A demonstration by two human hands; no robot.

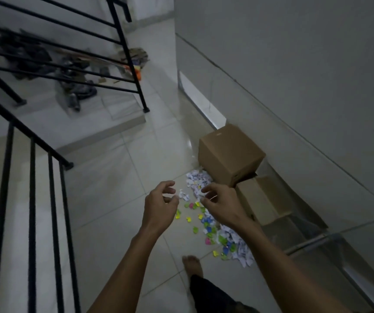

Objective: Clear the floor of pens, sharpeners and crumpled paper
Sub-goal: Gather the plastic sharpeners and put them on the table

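Both my hands hang empty, fingers loosely curled: left hand [159, 205], right hand [221, 205]; crumpled paper [198, 180] on floor [113, 188] beyond them.

No text, label, brand or number can be read anywhere in the view. The closed cardboard box [229, 154] carries a small dark mark near its top edge and another low on its side, both too small and blurred to make out. The white crumpled paper [198, 180] on the floor shows faint dark print, but none of it is legible.
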